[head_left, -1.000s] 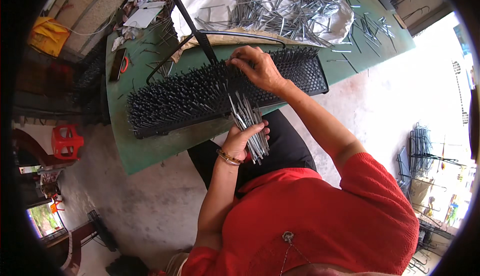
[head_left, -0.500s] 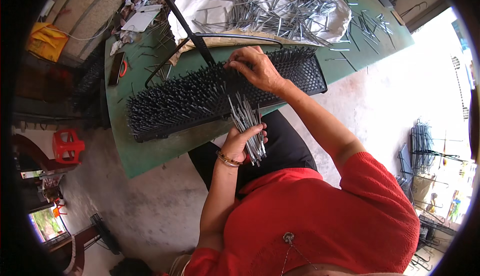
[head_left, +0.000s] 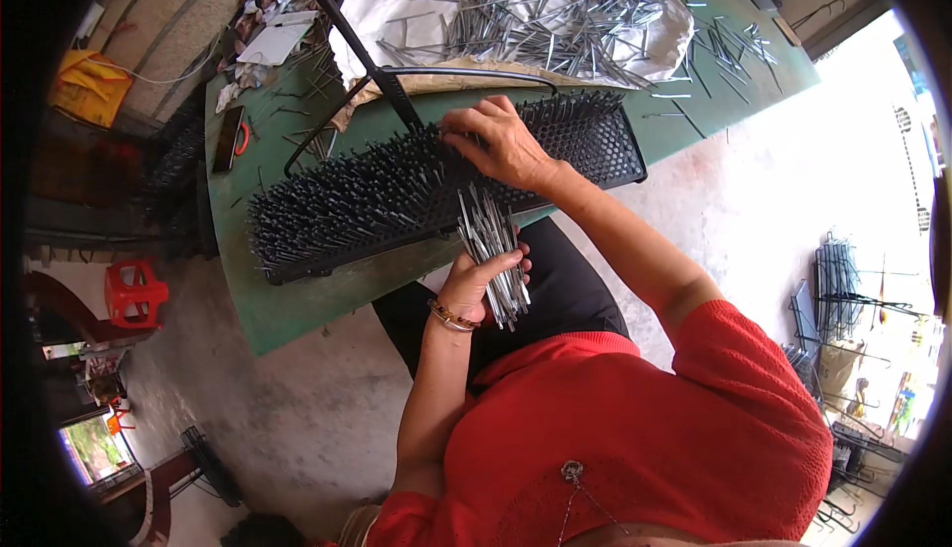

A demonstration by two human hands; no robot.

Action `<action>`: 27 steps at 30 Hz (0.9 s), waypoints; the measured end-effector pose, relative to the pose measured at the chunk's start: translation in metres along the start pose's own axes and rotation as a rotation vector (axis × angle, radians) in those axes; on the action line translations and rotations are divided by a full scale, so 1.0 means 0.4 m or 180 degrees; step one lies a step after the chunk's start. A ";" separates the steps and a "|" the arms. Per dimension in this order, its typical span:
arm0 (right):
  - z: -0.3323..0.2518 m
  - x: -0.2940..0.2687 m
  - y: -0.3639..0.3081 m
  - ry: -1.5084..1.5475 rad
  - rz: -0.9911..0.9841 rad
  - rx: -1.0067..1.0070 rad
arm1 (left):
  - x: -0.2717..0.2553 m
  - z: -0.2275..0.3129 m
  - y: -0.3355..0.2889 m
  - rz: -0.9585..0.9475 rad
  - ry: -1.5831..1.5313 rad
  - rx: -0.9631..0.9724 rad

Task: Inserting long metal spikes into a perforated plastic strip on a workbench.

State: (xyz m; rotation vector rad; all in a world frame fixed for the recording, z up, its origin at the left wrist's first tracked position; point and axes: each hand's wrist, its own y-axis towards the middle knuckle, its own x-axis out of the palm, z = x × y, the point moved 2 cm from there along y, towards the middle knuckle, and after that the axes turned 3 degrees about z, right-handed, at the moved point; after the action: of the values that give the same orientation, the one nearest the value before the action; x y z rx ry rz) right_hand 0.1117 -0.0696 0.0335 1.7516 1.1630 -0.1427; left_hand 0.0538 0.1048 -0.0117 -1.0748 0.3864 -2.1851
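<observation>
The bundle of thin, grey metal rods [head_left: 493, 242] was in the left hand [head_left: 466, 287], whose thumb and fingers were closed around it; its long axis ran away from the body and slightly to the left, so the far tips pointed toward the long, black, perforated metal tray [head_left: 597, 155]; those tips stood just below the right hand [head_left: 501, 148] in the view, on the body side of it; the left hand, which gripped the bundle, was naturally the nearer one. The right hand was over the middle of the tray, with its fingertips bent together at the edge of the dense dark upright rods [head_left: 337, 195]; whether they pinched a single rod, I could not make out. The tray itself lay slanting on the green table [head_left: 297, 314].

Compared with half a second earlier, the right hand was slightly more to the left, and its fingers looked more curled; the left hand and its bundle had remained nearly the same.
</observation>
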 end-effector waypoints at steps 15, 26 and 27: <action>-0.009 0.015 -0.027 -0.0083 0.0451 0.0067 | -0.001 -0.004 -0.001 0.0045 -0.0070 0.0021; -0.020 0.002 -0.011 -0.0375 0.0506 0.0220 | 0.006 -0.003 -0.003 0.0009 -0.0114 0.0086; -0.024 0.002 -0.011 -0.0383 0.0576 0.0183 | 0.004 -0.005 -0.001 0.0019 -0.0124 0.0102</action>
State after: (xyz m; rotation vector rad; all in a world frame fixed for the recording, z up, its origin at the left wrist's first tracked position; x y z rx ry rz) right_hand 0.1052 -0.0614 0.0349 1.8629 0.9173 -0.1714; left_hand 0.0513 0.1040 -0.0117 -1.0956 0.3358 -2.1546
